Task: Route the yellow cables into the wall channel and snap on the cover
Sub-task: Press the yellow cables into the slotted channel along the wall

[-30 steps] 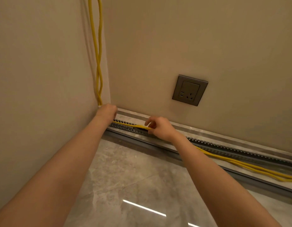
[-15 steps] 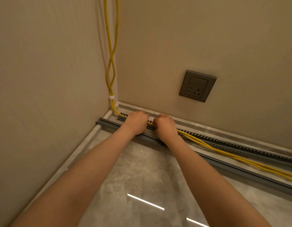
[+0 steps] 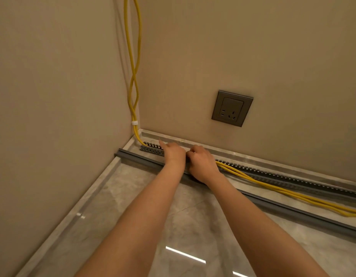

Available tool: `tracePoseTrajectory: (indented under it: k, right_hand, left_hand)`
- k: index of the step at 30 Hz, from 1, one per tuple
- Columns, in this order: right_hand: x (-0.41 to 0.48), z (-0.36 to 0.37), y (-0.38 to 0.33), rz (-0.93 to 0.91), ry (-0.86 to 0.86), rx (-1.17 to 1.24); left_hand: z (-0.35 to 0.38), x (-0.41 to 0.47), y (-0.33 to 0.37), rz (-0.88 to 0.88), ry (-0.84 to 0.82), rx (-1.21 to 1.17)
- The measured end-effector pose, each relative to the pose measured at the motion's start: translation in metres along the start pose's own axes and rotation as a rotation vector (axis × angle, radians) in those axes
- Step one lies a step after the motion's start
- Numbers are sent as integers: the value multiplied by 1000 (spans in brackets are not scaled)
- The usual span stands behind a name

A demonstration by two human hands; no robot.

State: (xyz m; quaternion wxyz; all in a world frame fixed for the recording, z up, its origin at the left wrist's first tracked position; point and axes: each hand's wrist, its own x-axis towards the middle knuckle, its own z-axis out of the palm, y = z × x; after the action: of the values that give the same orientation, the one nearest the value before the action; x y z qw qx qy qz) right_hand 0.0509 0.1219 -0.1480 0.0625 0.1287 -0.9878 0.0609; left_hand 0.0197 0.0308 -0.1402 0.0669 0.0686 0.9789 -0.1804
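1. Yellow cables (image 3: 273,187) drop down the corner, then run along the slotted grey wall channel (image 3: 293,179) at the wall's foot.
2. Left hand (image 3: 173,153) and right hand (image 3: 203,162) rest together on the channel, fingers curled onto the cables; whether they grip is unclear.
3. The grey cover (image 3: 293,213) lies on the floor just before the channel.

A: Which section of the cables (image 3: 277,189) is concealed?

B: The run beneath both hands. The left hand (image 3: 174,154) and right hand (image 3: 203,164) cover it, so seating in the channel (image 3: 293,176) there cannot be confirmed.

A: Finger position?

B: The right hand's fingertips curl out of sight. Contact with the cables cannot be determined for either hand.

A: Edge cut-offs?

B: The cables exit the top edge and the right edge. The channel and the cover (image 3: 293,213) exit the right edge; their far ends are out of frame.

A: Anything else?

B: The forearms hide part of the cover.
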Motion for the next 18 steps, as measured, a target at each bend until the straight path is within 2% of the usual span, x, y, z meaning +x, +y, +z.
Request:
tracePoseTrajectory:
  k: [3, 8, 11, 14, 16, 18]
  right_hand:
    - [-8, 1, 4, 31, -37, 50]
    - [0, -13, 8, 135, -235, 95]
    - [3, -21, 11, 160, -296, 140]
    - [-4, -21, 17, 190, -286, 316]
    - [-10, -20, 16, 193, -247, 430]
    - [-16, -19, 16, 203, -145, 459]
  left_hand:
    - [-3, 0, -3, 56, 14, -81]
    - [-11, -8, -10, 39, -48, -121]
    - [-8, -18, -1, 113, 41, -165]
    - [-6, -25, 5, 246, 115, -358]
    - [-6, -26, 2, 218, 80, -528]
    - [-6, -23, -1, 183, 55, -556]
